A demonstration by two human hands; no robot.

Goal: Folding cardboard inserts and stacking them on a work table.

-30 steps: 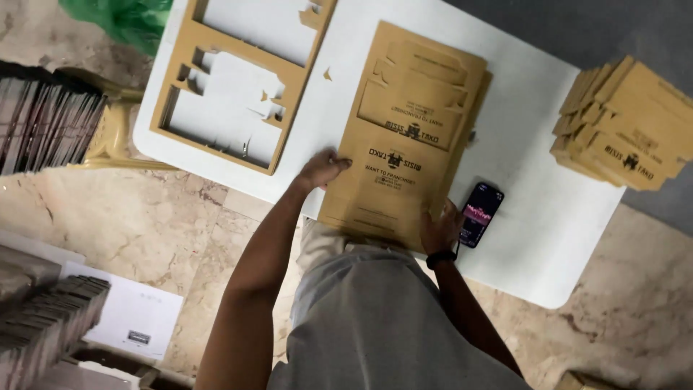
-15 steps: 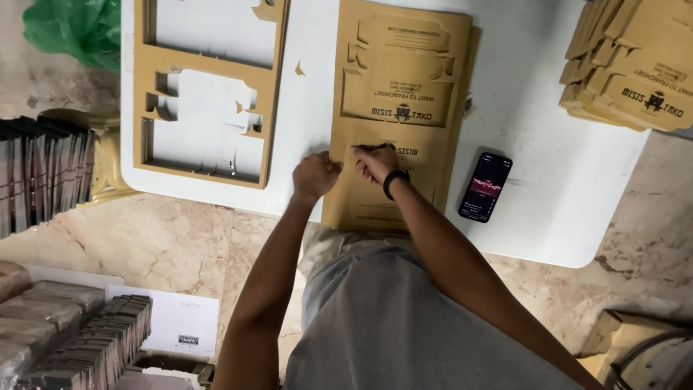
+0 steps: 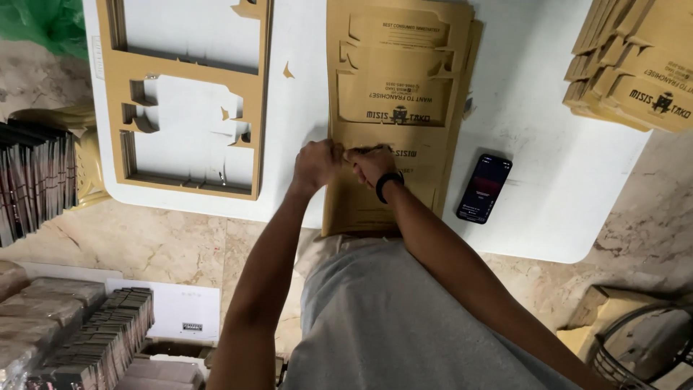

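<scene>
Pinching at the same spot, the left hand [image 3: 315, 163] and the right hand [image 3: 373, 163] meet knuckle to knuckle on the top sheet of a stack of die-cut cardboard sheets [image 3: 395, 108]. Both hands are curled shut, fingertips nipping a cut edge of the brown board near the middle of the sheet; a black wristband [image 3: 385, 185] circles the right wrist. The stack lies flat at the centre of a smooth white table [image 3: 541, 180], its near end reaching over the table's near edge, and its matte kraft surface carries dark print and scored box outlines.

Left of the stack lies a punched-out cardboard frame [image 3: 184, 101], a flat brown lattice with angular, notched openings showing white table through them. A dark smartphone [image 3: 484, 188] with a glossy lit screen rests just right of the stack. At the far right, a slanted pile of flat folded cartons [image 3: 635, 65] fans its layered edges. Dark bundled packs [image 3: 32, 184] stand left, beyond the table, above a mottled stone floor [image 3: 144, 245].
</scene>
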